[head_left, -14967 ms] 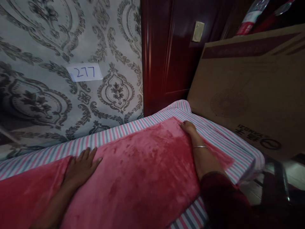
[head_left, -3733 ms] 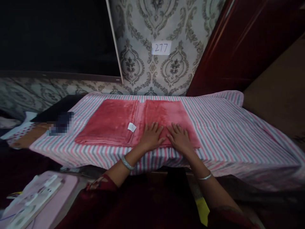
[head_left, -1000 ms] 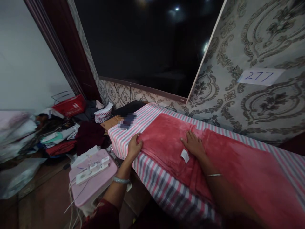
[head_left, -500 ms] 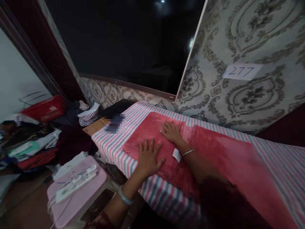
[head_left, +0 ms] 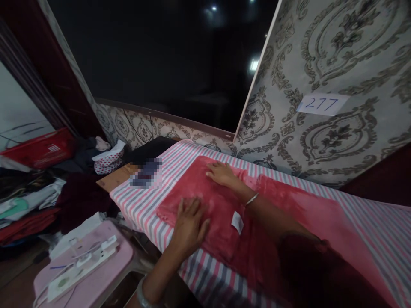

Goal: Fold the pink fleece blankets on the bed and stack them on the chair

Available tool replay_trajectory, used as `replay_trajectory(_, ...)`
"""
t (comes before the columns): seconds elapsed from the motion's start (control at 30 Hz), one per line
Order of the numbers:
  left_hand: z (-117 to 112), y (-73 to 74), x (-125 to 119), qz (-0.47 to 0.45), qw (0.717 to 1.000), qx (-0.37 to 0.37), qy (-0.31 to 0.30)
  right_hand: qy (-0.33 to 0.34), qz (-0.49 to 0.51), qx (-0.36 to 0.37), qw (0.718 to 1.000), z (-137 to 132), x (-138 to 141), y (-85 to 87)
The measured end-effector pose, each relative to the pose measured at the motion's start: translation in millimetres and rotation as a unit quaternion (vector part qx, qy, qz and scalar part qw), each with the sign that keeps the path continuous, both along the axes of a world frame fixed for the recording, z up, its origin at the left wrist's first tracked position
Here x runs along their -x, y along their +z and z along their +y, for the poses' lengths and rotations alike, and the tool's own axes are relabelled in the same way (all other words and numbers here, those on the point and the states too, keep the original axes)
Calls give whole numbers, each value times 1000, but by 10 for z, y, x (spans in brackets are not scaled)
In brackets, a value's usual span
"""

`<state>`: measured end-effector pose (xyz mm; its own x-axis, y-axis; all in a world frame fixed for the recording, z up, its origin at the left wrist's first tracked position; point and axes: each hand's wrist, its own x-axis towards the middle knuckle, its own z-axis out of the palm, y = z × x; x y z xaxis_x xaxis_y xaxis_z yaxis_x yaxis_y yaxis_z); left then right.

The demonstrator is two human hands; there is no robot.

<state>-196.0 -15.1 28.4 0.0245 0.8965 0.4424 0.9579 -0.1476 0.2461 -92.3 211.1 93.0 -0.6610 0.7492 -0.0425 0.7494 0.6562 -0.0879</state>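
Now both hands (head_left: 189, 224) lie flat upon the red blanket (head_left: 218, 205).

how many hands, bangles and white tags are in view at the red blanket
hands: 2, left hand and right hand, both flat on the red blanket
bangles: 2, left bangle at the picture's bottom edge, right bangle over the blanket
white tags: 1, white tag on the blanket
total: 5
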Motion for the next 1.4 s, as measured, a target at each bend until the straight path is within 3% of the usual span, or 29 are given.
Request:
replay_trajectory(0.1,54,44,152,21,995,-11,92,33,28,14,999,99,295,-61)
replay_trajectory(0.17,75,-19,210,39,991,8,127,50,26,40,998,185,425,-178)
replay_trajectory(0.33,44,-299,248,67,989,9,132,74,31,49,996,439,475,-418)
replay_trajectory(0.47,13,-382,282,71,991,-12,116,67,29,60,996,589,439,-469)
replay_trajectory(0.67,21,-292,260,53,990,7,130,52,22,55,997,623,485,-456)
replay_trajectory(0.83,17,-171,242,40,990,26,131,22,-4,71,997,519,480,-287)
replay_trajectory(0.93,15,-90,272,40,990,35,128,0,-10,45,999,424,229,-201)
replay_trajectory(1.03,17,12,225,39,991,31,127,-15,-24,21,999,322,-208,-197)
replay_trajectory(1.1,12,63,80,36,994,23,96,-24,-37,11,999,256,-489,-235)
replay_trajectory(1.17,-3,66,-157,34,999,20,21,-26,-38,-7,999,202,-685,-295)
replay_trajectory(1.27,-47,-30,-537,29,995,35,-90,-27,-33,-26,999,173,-792,-398)
replay_trajectory(1.4,-116,-188,-739,23,991,60,-119,-28,-32,-18,999,289,-792,-478)
